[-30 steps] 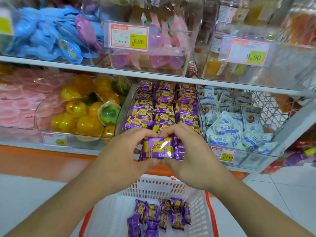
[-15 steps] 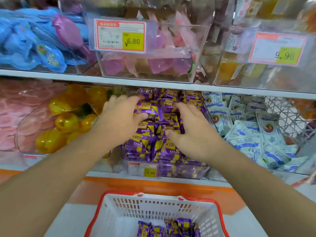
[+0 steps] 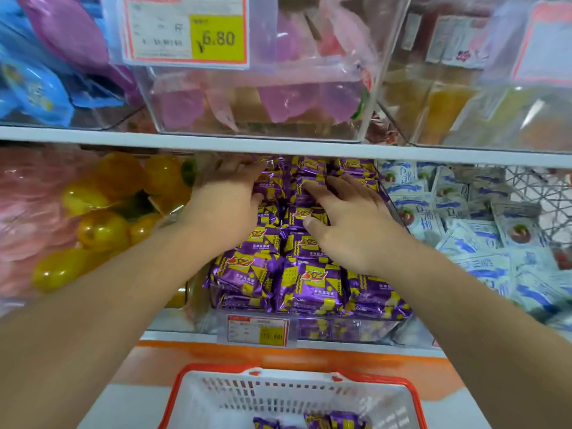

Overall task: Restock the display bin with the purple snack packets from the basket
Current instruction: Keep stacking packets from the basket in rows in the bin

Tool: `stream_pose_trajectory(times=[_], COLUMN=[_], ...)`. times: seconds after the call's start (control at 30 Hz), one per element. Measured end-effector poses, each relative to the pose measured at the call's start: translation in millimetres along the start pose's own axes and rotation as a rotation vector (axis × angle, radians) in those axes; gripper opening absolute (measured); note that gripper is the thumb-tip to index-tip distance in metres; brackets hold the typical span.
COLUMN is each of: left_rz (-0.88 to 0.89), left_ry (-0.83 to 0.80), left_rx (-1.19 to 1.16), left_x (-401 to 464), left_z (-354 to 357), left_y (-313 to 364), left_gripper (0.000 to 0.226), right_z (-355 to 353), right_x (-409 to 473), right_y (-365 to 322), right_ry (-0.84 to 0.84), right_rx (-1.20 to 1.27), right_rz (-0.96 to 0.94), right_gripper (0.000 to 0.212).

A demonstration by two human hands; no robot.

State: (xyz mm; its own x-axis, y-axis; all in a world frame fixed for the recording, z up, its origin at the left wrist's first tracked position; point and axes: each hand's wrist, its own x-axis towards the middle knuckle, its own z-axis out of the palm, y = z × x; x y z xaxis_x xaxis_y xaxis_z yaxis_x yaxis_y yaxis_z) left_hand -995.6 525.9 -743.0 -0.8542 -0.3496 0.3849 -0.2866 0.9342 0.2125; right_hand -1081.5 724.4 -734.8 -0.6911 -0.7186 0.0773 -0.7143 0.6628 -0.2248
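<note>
Both hands lie flat, fingers straight: left hand (image 3: 227, 202) and right hand (image 3: 349, 218) press purple snack packets (image 3: 306, 283) far inside the display bin (image 3: 340, 331). More wait in the basket (image 3: 291, 394). Left fingertips seem hidden; hard pushing could spill near packets.

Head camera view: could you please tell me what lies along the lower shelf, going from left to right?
Pink packets → yellow jelly cups → left hand → purple snack packets in the display bin → right hand → white-and-blue sachets.
</note>
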Motion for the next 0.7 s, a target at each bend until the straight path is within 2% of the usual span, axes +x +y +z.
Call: stream_pose_trajectory(times=[0.17, 0.5, 0.7], left_rz=[0.092, 0.052, 0.016], left_ry=[-0.070, -0.174, -0.223], left_rx=[-0.054, 0.147, 0.089], left_x=[-15.0, -17.7, -28.3], left_z=[-4.8, 4.3, -4.6], left_y=[12.0, 22.8, 28.7], left_gripper=[0.045, 0.062, 0.064], right_z=[5.6, 9.1, 6.6], right_x=[1.4, 2.0, -3.1], right_y=[0.1, -0.8, -1.4], right_ry=[0.029, 0.047, 0.070], right_rx=[-0.017, -0.043, -0.007], right_rz=[-0.003, 0.016, -0.002], right_gripper=[0.066, 0.067, 0.068])
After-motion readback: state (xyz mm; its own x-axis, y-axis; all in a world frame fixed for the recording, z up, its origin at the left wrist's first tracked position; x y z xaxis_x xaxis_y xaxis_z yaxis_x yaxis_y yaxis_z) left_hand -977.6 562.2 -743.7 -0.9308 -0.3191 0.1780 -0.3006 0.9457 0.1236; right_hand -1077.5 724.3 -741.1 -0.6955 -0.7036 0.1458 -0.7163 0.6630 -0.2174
